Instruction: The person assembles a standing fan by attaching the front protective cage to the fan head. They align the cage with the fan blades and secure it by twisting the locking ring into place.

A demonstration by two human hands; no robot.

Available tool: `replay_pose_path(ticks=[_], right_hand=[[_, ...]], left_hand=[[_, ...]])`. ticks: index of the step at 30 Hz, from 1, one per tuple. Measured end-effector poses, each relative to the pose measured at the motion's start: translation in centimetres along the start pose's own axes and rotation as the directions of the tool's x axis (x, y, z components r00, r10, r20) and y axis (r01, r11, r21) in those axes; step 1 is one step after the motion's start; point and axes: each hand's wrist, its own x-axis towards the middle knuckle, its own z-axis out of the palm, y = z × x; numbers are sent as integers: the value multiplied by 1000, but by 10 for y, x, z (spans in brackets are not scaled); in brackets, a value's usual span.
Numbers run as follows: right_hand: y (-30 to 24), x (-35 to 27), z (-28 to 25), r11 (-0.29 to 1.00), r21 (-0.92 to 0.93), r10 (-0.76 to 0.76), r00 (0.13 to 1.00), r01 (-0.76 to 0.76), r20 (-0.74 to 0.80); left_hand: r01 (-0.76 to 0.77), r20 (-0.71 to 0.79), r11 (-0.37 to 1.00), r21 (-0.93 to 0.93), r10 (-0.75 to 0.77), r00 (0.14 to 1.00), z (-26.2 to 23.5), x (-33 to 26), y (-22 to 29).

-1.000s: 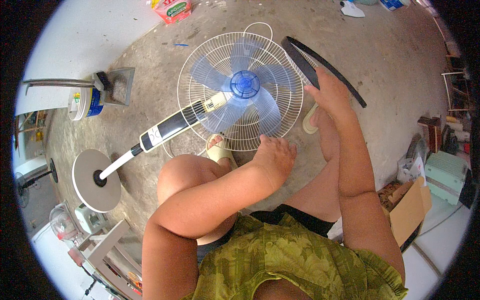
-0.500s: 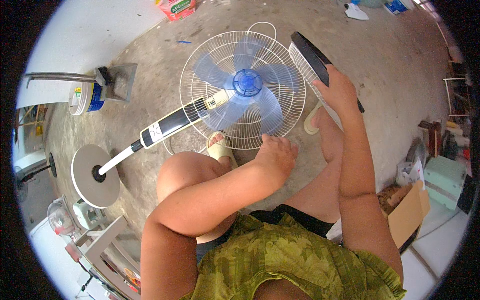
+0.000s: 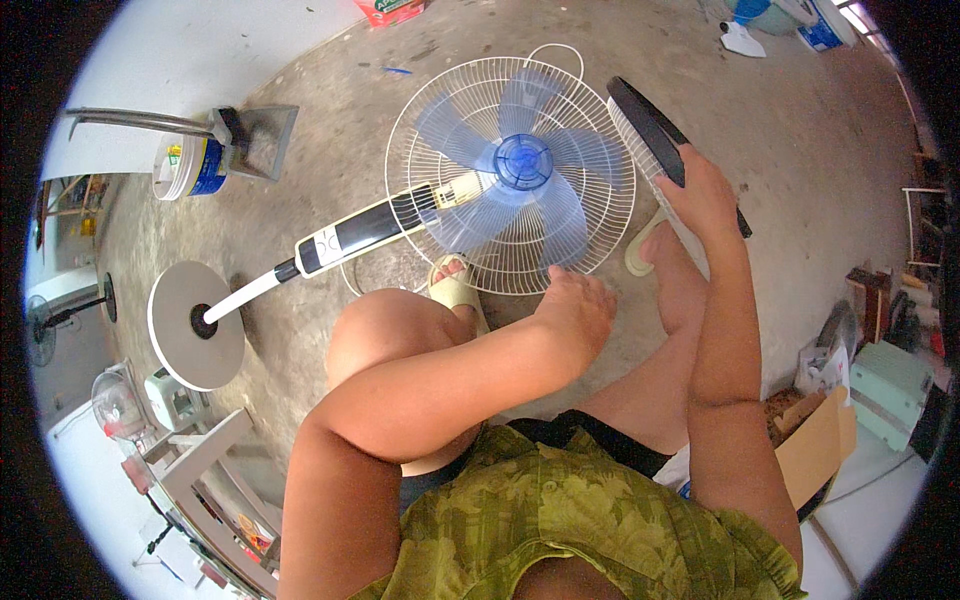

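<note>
Concrete floor (image 3: 820, 130); right hand (image 3: 705, 195) grips, seemingly, guard (image 3: 650, 125).

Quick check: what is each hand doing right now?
Left hand: curled on the lower rim of the rear fan guard; actual grip cannot be told.
Right hand: closed on the detached front fan guard.

you sat on a bare grey concrete floor (image 3: 330, 130) in daylight. a white wall (image 3: 180, 50) rose to your left, a paint bucket (image 3: 185, 165) stood near it, and cardboard boxes (image 3: 820, 440) lay right.
</note>
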Motion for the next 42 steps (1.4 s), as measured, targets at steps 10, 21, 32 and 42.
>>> replay_pose_path(ticks=[10,21,32,42], right_hand=[[-6,1,-7,994,-92,76,989,-65,123],[-4,0,-9,998,4,67,995,-67,68],[-4,1,-12,995,11,98,995,-98,19],[16,8,-23,976,-32,209,967,-216,-145]], left_hand=[[7,39,1000,-15,-6,999,-8,-3,0],[3,7,1000,-3,-3,1000,-5,-1,0],[4,18,999,-37,-3,1000,-10,-2,-1],[0,-37,1000,-27,-1,999,-3,-3,-1]])
